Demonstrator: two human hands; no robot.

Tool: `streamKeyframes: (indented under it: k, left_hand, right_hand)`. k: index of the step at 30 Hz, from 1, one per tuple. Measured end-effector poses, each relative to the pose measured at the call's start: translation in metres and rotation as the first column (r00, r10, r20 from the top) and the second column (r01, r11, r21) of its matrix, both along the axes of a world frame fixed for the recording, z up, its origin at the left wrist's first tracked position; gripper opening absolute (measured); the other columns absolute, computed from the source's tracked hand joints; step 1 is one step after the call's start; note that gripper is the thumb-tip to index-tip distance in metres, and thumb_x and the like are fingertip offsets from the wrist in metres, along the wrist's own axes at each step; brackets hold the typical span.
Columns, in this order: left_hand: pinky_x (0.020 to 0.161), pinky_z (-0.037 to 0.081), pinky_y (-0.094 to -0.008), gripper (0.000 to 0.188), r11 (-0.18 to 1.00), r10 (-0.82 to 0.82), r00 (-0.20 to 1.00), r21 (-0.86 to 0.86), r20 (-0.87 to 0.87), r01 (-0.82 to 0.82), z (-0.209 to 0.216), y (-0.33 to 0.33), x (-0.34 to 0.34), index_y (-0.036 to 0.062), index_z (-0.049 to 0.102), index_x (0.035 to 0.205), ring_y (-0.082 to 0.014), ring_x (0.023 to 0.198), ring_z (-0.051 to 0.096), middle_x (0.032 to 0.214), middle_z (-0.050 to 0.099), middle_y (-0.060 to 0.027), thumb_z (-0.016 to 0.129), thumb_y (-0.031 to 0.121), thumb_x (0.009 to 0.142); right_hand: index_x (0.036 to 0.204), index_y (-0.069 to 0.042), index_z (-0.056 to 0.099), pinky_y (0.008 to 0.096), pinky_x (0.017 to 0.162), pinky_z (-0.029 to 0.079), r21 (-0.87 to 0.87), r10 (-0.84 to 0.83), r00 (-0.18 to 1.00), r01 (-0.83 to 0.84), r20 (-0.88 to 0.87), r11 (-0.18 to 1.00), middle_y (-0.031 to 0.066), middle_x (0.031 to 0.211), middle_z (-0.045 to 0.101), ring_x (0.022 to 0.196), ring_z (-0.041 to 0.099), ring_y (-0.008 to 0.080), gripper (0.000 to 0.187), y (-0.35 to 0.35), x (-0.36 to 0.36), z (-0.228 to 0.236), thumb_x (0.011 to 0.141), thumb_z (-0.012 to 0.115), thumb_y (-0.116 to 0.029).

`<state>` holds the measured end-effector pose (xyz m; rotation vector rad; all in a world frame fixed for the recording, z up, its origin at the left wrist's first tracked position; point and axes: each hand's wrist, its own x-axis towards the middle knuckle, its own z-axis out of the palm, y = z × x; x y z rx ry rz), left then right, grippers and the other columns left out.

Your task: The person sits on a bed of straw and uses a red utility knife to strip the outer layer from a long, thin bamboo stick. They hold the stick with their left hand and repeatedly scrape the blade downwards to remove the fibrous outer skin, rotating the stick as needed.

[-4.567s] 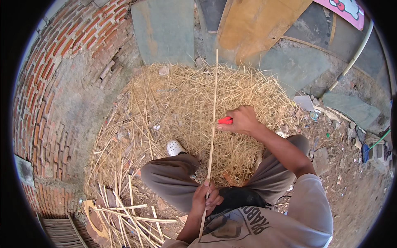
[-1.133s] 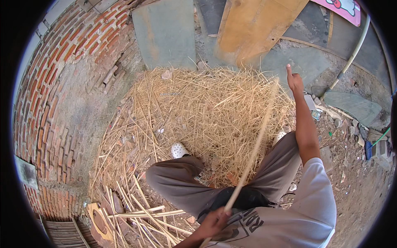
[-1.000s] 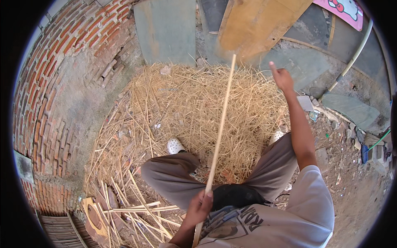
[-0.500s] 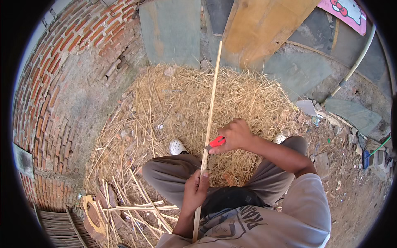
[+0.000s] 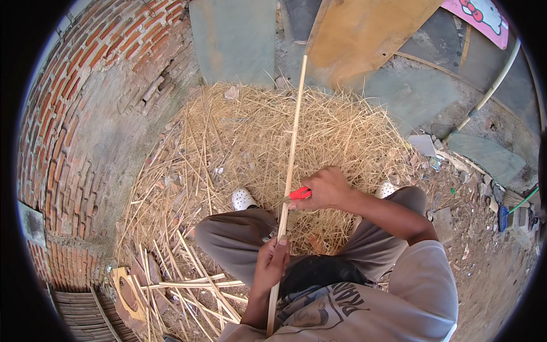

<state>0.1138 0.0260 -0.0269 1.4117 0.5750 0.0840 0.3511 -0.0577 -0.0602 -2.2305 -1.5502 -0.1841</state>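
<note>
A long pale strip of split bamboo or wood (image 5: 295, 134) runs upright from my lap toward the far wall. My left hand (image 5: 273, 261) is closed around its lower part, thumb laid along the strip. Further up, my right hand (image 5: 326, 190) grips a red-handled utility knife (image 5: 300, 194). The knife's blade meets the strip's right edge a little above my left hand. Most of the knife handle is hidden inside my right fingers. The strip's near end passes beside my left forearm and over my shirt.
Several cut strips (image 5: 199, 283) lie crossed on the ground at my left. Dry shavings (image 5: 250, 131) heap up in front of my white clogs (image 5: 243, 199). A brick wall (image 5: 68, 171) rises on the left. Boards (image 5: 232, 43) lean at the back; a blue broom (image 5: 503, 218) lies far right.
The knife in my right hand has shifted very slightly and its blade sits at a flatter angle on the strip. My left hand keeps its hold in nearly the same place.
</note>
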Motion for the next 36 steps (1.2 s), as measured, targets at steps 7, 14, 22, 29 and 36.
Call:
streamKeyframes:
  k: [7,14,22,29,36]
  left_hand:
    - [0.046,0.027,-0.0205,0.033,0.998,-0.030,0.999,0.048,-0.034,0.032,0.003,-0.007,-0.006,0.0092,0.044,0.077,-0.0012,0.052,0.034,0.059,0.040,0.0059,0.044,0.029,0.104]
    - [0.048,0.031,-0.0244,0.031,0.984,-0.122,0.991,0.120,-0.061,0.129,-0.003,-0.017,-0.024,0.0064,0.044,0.079,-0.0039,0.054,0.036,0.059,0.040,0.0043,0.045,0.025,0.103]
    - [0.048,0.032,-0.0276,0.026,0.959,-0.185,0.980,0.206,-0.076,0.197,0.001,-0.027,-0.053,0.0045,0.047,0.083,-0.0065,0.054,0.037,0.058,0.040,0.0008,0.046,0.022,0.102]
    - [0.049,0.033,-0.0293,0.023,0.930,-0.236,0.967,0.266,-0.091,0.252,0.008,-0.030,-0.068,0.0040,0.047,0.086,-0.0095,0.054,0.037,0.058,0.039,-0.0030,0.046,0.021,0.102]
    - [0.051,0.035,-0.0289,0.022,0.917,-0.357,0.928,0.148,-0.108,0.370,0.010,-0.038,-0.078,0.0043,0.049,0.090,-0.0094,0.056,0.038,0.060,0.040,-0.0028,0.047,0.023,0.102]
  right_hand:
    - [0.054,-0.012,0.059,0.0359,0.041,0.040,-0.013,-0.163,0.986,0.163,-0.025,0.987,0.0044,0.043,0.050,0.039,0.052,0.0212,0.076,0.002,0.051,-0.004,0.071,0.051,-0.086]
    - [0.060,-0.010,0.066,0.0371,0.044,0.043,-0.040,-0.334,0.943,0.334,0.009,0.942,0.0063,0.046,0.054,0.045,0.058,0.0233,0.081,-0.009,0.105,-0.008,0.070,0.047,-0.088]
    - [0.064,-0.009,0.067,0.0412,0.051,0.047,0.020,-0.443,0.896,0.443,-0.008,0.896,0.0103,0.052,0.058,0.054,0.061,0.0288,0.075,-0.018,0.139,0.001,0.072,0.054,-0.082]
    - [0.065,-0.009,0.068,0.0434,0.055,0.049,0.035,-0.536,0.844,0.537,-0.030,0.843,0.0118,0.055,0.060,0.057,0.063,0.0304,0.075,-0.026,0.170,0.000,0.072,0.052,-0.083]
    - [0.086,-0.003,0.073,0.0470,0.076,0.051,-0.104,-0.779,0.566,0.787,-0.270,0.608,0.0226,0.084,0.069,0.084,0.068,0.0375,0.091,-0.062,0.242,-0.005,0.078,0.036,-0.086]
